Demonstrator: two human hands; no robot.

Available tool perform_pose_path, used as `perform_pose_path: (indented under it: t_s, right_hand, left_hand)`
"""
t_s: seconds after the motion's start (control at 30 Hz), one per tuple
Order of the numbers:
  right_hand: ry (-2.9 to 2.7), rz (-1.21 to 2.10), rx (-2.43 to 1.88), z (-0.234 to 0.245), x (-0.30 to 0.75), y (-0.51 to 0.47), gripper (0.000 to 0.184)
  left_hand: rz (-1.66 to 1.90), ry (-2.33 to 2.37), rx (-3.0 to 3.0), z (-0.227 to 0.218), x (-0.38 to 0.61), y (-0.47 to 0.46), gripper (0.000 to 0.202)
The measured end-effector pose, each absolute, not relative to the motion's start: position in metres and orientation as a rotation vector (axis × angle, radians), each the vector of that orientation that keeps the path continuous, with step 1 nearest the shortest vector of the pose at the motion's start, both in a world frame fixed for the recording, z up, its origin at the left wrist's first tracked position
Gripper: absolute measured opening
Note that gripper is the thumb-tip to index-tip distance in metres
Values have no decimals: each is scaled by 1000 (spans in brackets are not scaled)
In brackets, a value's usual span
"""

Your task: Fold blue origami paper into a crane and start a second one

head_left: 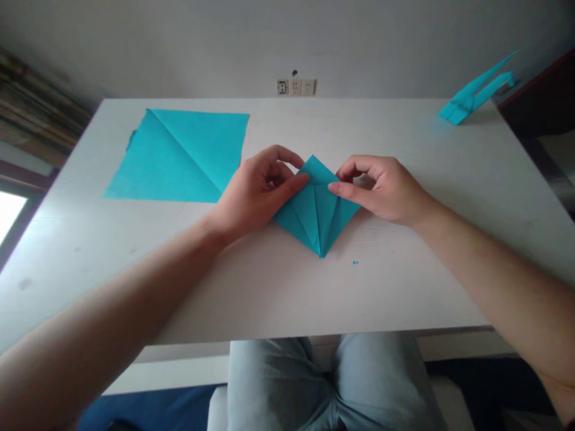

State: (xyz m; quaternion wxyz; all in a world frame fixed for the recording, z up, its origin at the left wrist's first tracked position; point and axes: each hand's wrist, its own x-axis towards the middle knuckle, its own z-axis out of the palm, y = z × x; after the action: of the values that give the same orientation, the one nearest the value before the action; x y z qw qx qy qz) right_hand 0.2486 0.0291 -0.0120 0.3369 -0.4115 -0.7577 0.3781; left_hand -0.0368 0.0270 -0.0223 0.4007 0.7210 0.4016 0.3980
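Note:
A folded blue origami paper (309, 209) lies diamond-shaped in front of me, one corner pointing toward the table's front edge. Creases fan up from that near corner, and a horizontal crease crosses below the far corner. My left hand (265, 191) pinches the paper's upper left edge, thumb on top and fingers partly behind it. On the upper right edge, my right hand (377, 185) is closed the same way, its thumb pressing near the horizontal crease. The fingertips beneath the paper are hidden.
A blue paper sheet (179, 161) with a diagonal crease lies at the left on the white table (269, 287). An origami crane (462, 105) stands at the far right. A tiny blue scrap (355, 262) lies near the folded paper. Wall sockets (295, 87) sit behind the table.

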Motion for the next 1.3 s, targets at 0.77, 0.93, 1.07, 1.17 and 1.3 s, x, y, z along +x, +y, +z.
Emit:
perform_pose_path:
  t_s: [0.77, 0.93, 1.07, 1.17, 1.3]
  right_hand:
    - [-1820, 954, -1018, -13, 251, 34, 41]
    - [-1960, 783, -1099, -23, 258, 39, 25]
    - [-2156, 485, -1136, -23, 260, 37, 18]
    - [-2288, 343, -1144, -19, 260, 33, 13]
    - [-2435, 369, -1056, -15, 262, 31, 9]
  left_hand:
    - [1148, 849, 1966, -31, -44, 27, 32]
    - [985, 1012, 2204, -28, -47, 26, 16]
    - [869, 1069, 2400, -26, -49, 25, 25]
    - [786, 1114, 2514, -22, -48, 23, 26]
    - [723, 1120, 2547, -17, -47, 20, 21]
